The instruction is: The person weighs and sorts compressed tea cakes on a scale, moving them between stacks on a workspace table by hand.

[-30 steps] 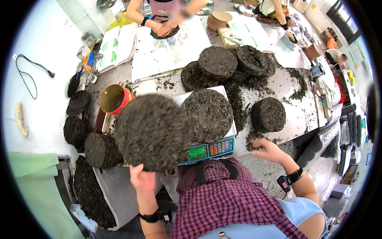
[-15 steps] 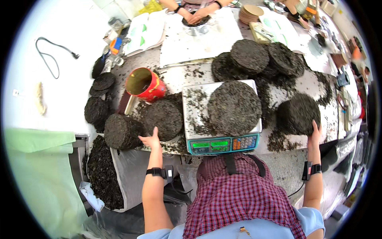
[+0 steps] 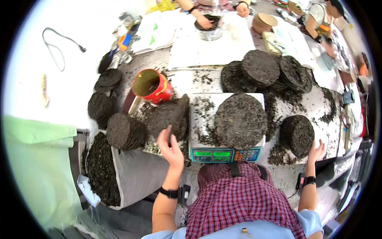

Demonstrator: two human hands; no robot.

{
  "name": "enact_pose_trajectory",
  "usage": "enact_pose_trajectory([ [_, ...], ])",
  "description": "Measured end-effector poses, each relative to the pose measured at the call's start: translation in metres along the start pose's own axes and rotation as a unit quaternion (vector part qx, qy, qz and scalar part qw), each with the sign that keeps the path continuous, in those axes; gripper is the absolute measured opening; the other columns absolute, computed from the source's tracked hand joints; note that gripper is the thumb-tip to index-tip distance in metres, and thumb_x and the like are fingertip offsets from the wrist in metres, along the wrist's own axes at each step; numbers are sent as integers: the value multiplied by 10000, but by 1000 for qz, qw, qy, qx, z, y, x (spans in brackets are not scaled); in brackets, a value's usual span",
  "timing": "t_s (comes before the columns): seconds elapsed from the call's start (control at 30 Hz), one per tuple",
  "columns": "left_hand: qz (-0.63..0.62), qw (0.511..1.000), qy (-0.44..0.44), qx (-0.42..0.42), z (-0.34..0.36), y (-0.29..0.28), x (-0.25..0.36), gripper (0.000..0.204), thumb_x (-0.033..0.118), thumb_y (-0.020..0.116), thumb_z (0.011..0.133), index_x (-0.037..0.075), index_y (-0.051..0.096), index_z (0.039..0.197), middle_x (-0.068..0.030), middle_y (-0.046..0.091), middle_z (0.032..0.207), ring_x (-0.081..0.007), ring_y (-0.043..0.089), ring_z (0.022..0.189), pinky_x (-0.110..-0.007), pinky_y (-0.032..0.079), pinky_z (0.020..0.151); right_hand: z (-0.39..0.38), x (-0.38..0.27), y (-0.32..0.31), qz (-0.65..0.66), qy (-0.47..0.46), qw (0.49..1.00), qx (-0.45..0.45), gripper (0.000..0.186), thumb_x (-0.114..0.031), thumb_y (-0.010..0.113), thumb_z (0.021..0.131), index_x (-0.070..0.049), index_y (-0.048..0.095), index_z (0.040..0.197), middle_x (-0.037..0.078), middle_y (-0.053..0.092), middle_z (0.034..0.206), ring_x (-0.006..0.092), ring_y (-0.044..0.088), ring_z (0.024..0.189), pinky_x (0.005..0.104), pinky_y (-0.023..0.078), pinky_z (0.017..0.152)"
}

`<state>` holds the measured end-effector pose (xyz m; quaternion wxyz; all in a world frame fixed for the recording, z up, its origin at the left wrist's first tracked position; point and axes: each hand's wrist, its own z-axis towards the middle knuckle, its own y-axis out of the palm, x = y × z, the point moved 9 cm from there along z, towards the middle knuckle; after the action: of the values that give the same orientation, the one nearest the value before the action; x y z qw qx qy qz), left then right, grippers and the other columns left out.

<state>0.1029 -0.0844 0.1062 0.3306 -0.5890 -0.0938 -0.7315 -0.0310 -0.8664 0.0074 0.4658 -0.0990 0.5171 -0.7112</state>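
My left hand (image 3: 172,152), blurred, has its fingers apart at the near edge of a round cake of dark pressed leafy flakes (image 3: 169,117); whether it touches the cake I cannot tell. That cake sits tilted left of the scale. Beside the lower right edge of another dark round cake (image 3: 297,135), my right hand (image 3: 315,152) is open, holding nothing. Between the hands, a larger cake (image 3: 240,120) lies on the white pan of a digital scale (image 3: 194,119) with lit green displays. To the left of my left hand sits one more dark cake (image 3: 126,131).
A red tin (image 3: 161,93) stands beyond the left cakes. Several dark cakes are piled (image 3: 260,67) behind the scale, with flakes scattered around. A sack of loose flakes (image 3: 104,171) is below left. Across the table a co-worker's hand (image 3: 205,22) rests on dark material.
My left hand has moved right along the cakes; the cake left of the scale now looks more tilted. My right hand has come slightly down, away from the right cake. The view has shifted.
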Motion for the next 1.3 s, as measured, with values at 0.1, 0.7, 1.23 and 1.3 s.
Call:
enact_pose_trajectory([
  [0.1, 57, 917, 254, -302, -55, 82, 91, 412, 15, 615, 810, 30, 564, 1218, -154, 545, 1308, -278, 509, 1235, -416, 347, 1059, 1, -52, 12, 50, -15, 995, -82, 417, -217, 697, 805, -33, 589, 1163, 195, 542, 1226, 352, 478, 1162, 444, 343, 1019],
  [0.7, 45, 962, -26, -269, -9, 22, 2, 377, -20, 508, 885, -24, 506, 1262, -133, 547, 1277, -225, 504, 1212, -342, 349, 1057, 16, -126, -31, 48, -114, 976, -178, 468, -156, 631, 838, -18, 520, 1272, 192, 573, 1245, 328, 548, 1147, 364, 413, 985],
  [1.23, 155, 855, 320, -377, -79, 193, 109, 355, 104, 565, 878, 144, 602, 1228, -91, 479, 1382, -306, 396, 1313, -472, 273, 1104, -88, -425, 42, 536, 86, 702, -461, 317, -127, 612, 892, 65, 578, 1141, 136, 671, 1049, 216, 651, 909, 336, 518, 807],
  [1.3, 193, 838, 339, -380, -87, 208, 95, 372, 92, 579, 847, 122, 592, 1218, -97, 502, 1345, -293, 448, 1267, -465, 313, 1088, -84, -450, -4, 381, -117, 854, -335, 270, -85, 594, 875, 34, 600, 1116, 173, 662, 1064, 283, 664, 935, 339, 520, 815],
])
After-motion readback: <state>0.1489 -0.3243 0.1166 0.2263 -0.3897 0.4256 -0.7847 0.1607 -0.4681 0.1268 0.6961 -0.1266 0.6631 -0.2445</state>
